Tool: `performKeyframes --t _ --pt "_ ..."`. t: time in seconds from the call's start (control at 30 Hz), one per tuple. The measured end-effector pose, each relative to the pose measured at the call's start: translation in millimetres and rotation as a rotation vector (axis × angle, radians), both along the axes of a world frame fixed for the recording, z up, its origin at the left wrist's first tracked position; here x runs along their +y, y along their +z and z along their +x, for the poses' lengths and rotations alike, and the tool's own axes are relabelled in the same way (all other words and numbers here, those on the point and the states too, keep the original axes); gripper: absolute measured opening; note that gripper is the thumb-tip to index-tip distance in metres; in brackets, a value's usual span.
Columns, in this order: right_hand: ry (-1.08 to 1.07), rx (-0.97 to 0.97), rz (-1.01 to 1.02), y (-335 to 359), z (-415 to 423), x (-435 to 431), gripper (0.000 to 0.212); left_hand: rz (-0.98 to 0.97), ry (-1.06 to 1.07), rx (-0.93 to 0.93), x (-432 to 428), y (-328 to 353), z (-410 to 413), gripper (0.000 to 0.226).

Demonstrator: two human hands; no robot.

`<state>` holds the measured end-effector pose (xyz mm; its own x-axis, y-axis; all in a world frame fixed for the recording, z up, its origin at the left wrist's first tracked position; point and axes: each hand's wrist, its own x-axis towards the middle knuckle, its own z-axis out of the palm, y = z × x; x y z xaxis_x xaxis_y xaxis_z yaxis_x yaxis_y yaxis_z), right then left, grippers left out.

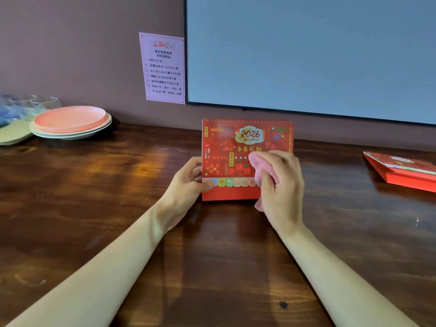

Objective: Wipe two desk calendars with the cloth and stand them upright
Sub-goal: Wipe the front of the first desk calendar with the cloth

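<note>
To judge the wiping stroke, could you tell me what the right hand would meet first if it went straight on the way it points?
The right hand points up-left across the red calendar; its pink cloth already seems pressed on the cover, so that comes first.

A red spiral-bound 2026 desk calendar (228,159) stands up on the dark wooden bench (94,197). The left hand (188,182) holds its left edge. The right hand (280,182) presses a pink cloth (259,168) on its front. Another red calendar (401,169) lies flat, far to the right. Pink and green plates (70,122) sit stacked at the left.
</note>
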<state>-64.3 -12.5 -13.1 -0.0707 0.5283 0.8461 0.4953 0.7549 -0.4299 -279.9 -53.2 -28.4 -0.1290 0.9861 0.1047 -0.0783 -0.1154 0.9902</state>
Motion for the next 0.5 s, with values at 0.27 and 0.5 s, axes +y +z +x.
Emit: performKeyframes --t 0.27,0.5 --pt "0.029 -0.4 0.016 -9 -14 -2 0.031 0.004 0.018 -0.121 3 5 5 0.019" --pt "0.104 -0.538 0.017 -12 -30 -7 0.031 0.045 0.133 -0.211 9 3 7 0.023"
